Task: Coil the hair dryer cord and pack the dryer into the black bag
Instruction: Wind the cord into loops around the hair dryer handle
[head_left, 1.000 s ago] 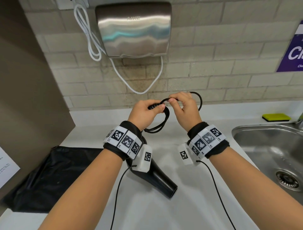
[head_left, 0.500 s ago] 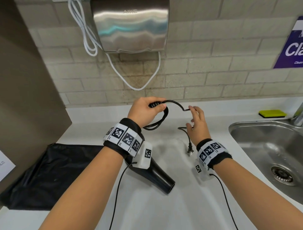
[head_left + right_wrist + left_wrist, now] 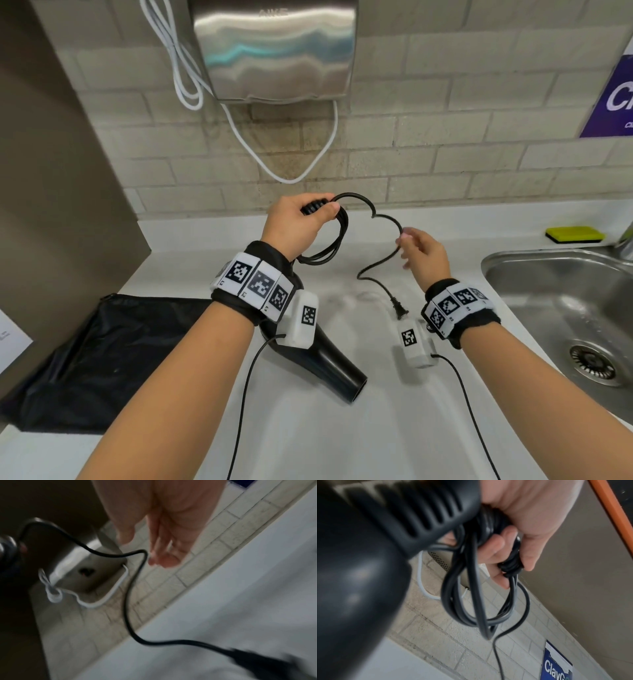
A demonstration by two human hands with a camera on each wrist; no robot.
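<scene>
The black hair dryer (image 3: 329, 363) (image 3: 359, 574) hangs under my left wrist, nozzle pointing down-right over the white counter (image 3: 342, 428). My left hand (image 3: 294, 222) (image 3: 530, 520) grips several coiled loops of its black cord (image 3: 329, 253) (image 3: 462, 601) at the dryer's handle end. The free end of the cord (image 3: 376, 267) (image 3: 130, 601) arcs right and drops to the plug (image 3: 399, 306) (image 3: 265, 665) just above the counter. My right hand (image 3: 424, 253) (image 3: 163, 527) has relaxed fingers, with the tips right at the cord's arc. The black bag (image 3: 102, 359) lies flat at the left.
A steel sink (image 3: 513, 274) is set into the counter on the right, with a yellow-green sponge (image 3: 575, 234) behind it. A steel hand dryer (image 3: 274, 51) with a white cable (image 3: 291, 171) hangs on the brick wall. A brown partition (image 3: 51, 205) stands at the left.
My right hand let go of the loop it held against the left hand and moved right and down along the cord. The plug end now trails loose.
</scene>
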